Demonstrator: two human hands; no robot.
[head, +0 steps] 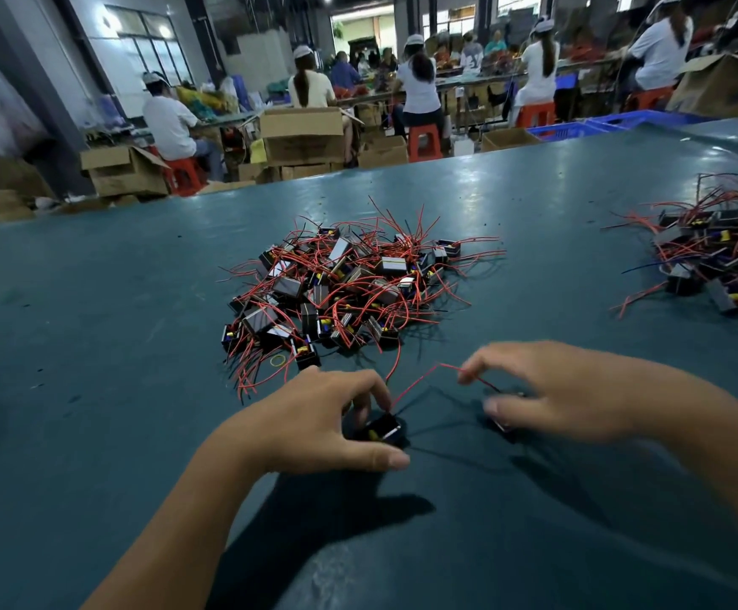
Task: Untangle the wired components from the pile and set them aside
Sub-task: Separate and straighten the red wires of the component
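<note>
On the counter (94,301) near the pile (340,288), the left hand (314,420) grips a black component (380,429); the right hand (569,389) pinches its red wire (420,380), a second component (501,424) mostly hidden beneath.

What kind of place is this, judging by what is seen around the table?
Most likely a factory assembly hall. A pile of wired components lies on a large green worktable, workers in white caps sit along benches on red stools, and open cardboard boxes stand about.

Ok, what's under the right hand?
Under the right hand a dark component peeks out below the thumb, with a red wire pinched by its fingers. The rest is covered by the palm.
</note>
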